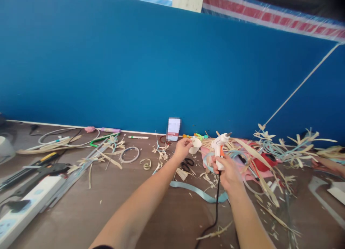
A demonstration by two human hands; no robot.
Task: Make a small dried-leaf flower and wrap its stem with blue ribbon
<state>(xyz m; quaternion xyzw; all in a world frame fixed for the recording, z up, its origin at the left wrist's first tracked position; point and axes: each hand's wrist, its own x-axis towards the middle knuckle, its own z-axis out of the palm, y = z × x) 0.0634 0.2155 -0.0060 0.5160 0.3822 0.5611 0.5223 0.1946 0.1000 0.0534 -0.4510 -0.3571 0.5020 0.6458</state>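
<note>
My left hand [183,149] is closed, its fingertips at the left rim of a small white cup [196,147]. Whether anything smaller is pinched there is too small to tell. In my right hand [226,170] is a white hot glue gun [217,148] with an orange trigger, its nozzle tilted up and to the right. The gun's black cord [216,213] runs down toward me. Black-handled scissors [188,164] lie just below the cup. A light blue ribbon [195,189] stretches across the table between my forearms.
A phone [173,129] leans against the blue partition [134,62]. Dried strips and flowers [265,155] clutter the right side, where another person's hand [329,166] shows. At left are a power strip [32,207], a dark glue gun [43,175] and a white ring [129,154].
</note>
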